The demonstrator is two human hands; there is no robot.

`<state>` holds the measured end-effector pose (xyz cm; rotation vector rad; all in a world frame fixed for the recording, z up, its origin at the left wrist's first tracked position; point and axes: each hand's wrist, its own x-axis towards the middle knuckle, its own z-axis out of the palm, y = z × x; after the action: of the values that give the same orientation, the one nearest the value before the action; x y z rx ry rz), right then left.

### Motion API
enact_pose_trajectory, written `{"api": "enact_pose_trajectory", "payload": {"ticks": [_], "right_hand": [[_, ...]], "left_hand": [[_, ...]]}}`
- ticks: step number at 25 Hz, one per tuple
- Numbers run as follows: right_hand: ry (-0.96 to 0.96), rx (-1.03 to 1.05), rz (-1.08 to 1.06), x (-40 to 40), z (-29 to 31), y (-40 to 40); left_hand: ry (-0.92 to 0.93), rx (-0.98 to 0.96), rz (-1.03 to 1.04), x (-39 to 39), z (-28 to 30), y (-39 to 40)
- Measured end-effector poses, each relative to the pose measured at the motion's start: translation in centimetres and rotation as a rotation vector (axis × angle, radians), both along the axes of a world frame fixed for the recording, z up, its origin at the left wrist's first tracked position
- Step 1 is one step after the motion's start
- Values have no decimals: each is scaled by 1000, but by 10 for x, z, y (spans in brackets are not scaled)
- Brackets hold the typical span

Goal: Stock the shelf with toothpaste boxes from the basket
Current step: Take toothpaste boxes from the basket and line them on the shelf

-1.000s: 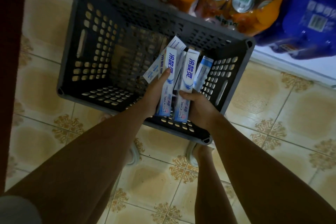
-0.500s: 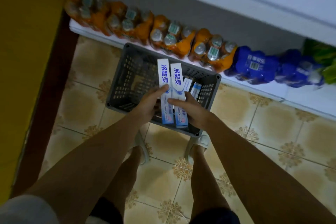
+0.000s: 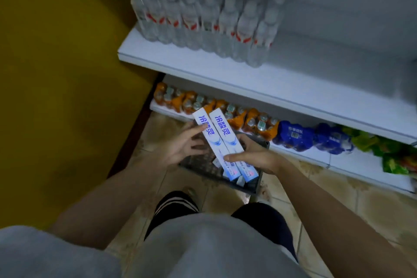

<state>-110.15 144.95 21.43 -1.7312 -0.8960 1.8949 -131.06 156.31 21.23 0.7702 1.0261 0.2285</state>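
Two white-and-blue toothpaste boxes lie side by side, held up above the grey basket on the tiled floor. My right hand grips their lower half, thumb across the front. My left hand touches the left box with its fingertips, fingers spread. A few more boxes show in the basket beneath. The white shelf stretches across the view above my hands.
Clear water bottles fill the left of that shelf; its right part is bare. The bottom shelf holds orange drink bottles, blue packs and green packets. A yellow wall stands at the left.
I have risen from the basket; the view lifted to show the upper shelf. Both boxes came up with my hands, and my left hand has loosened to a fingertip touch.
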Motion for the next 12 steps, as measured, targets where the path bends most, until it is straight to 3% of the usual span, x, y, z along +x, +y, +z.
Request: {"api": "enact_pose_trajectory", "payload": {"ticks": [3, 9, 12], "right_hand": [[-139, 65, 86, 1, 59, 10], [-258, 133, 25, -2, 143, 12], [-279, 181, -42, -1, 170, 2]], "left_hand": [[-24, 162, -38, -12, 59, 43], [88, 493, -506, -3, 138, 69], [102, 606, -487, -6, 155, 68]]}}
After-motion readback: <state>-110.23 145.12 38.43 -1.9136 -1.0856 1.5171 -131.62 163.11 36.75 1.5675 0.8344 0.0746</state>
